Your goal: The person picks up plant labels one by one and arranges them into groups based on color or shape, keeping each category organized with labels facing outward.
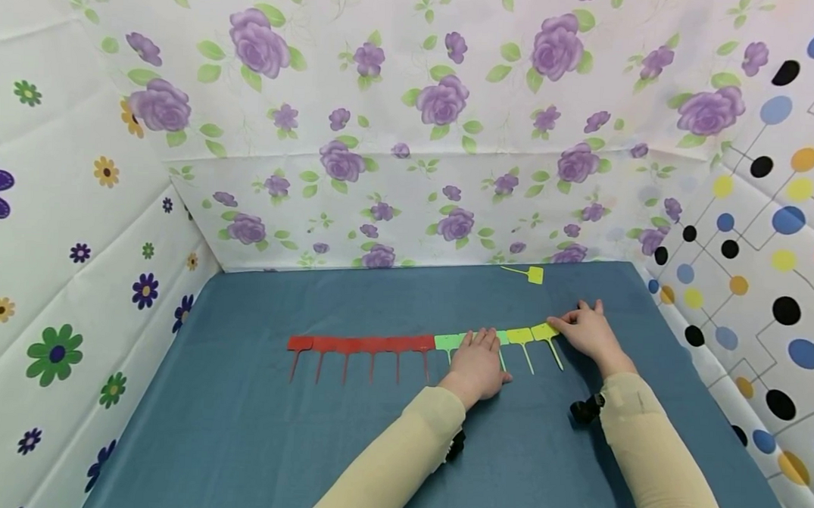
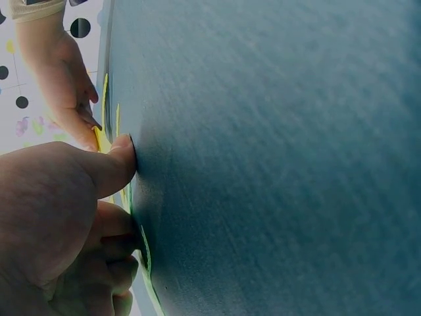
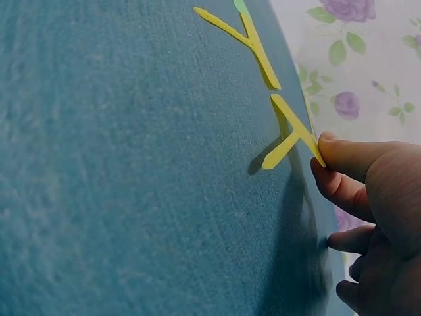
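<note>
A row of flat cable-tie tags with thin tails lies on the blue cloth: several red tags point(image 1: 362, 345) at left, green tags point(image 1: 448, 341) in the middle, two yellow ones at right. My left hand point(image 1: 479, 365) rests over the green tags, hiding part of them, its thumb point(image 2: 118, 161) out to the side. At the row's right end my right hand point(image 1: 589, 336) pinches the corner of the last yellow tag point(image 3: 299, 128) between thumb and index finger. That tag is slightly raised, casting a shadow. Beside it, a small gap away, is the other yellow tag point(image 1: 521, 335).
One more yellow tag point(image 1: 535, 275) lies alone near the back edge, its tail pointing left. Blue cloth point(image 1: 235, 443) covers the table. Floral sheeting point(image 1: 398, 147) hangs behind, with patterned sheets at left point(image 1: 72, 270) and right point(image 1: 753, 284).
</note>
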The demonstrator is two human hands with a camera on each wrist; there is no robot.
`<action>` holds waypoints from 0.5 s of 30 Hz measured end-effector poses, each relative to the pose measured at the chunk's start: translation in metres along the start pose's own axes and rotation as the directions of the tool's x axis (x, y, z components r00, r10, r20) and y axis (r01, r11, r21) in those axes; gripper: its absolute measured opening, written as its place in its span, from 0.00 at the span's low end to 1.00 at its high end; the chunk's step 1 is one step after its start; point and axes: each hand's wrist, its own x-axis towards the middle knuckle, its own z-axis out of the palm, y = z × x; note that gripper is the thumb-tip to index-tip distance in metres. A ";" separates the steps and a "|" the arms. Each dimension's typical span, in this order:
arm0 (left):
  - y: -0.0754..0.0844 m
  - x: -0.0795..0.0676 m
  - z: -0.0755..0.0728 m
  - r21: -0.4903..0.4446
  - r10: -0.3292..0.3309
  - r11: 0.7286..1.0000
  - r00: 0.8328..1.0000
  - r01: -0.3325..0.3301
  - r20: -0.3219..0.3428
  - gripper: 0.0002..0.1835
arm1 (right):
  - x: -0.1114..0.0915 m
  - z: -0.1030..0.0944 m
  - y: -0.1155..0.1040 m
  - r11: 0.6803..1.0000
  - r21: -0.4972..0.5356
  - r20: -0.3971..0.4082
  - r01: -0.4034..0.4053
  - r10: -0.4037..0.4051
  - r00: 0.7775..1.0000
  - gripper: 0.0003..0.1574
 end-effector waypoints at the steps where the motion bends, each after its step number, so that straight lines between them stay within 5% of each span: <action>1: 0.000 0.000 0.000 -0.002 0.000 1.000 1.000 0.000 0.000 0.43 | 0.000 0.000 0.000 1.000 -0.001 0.000 -0.001 0.001 1.000 0.38; 15: 0.001 0.000 0.000 0.000 -0.011 1.000 1.000 0.011 0.003 0.43 | 0.002 0.002 0.001 1.000 -0.010 -0.014 0.001 -0.001 1.000 0.34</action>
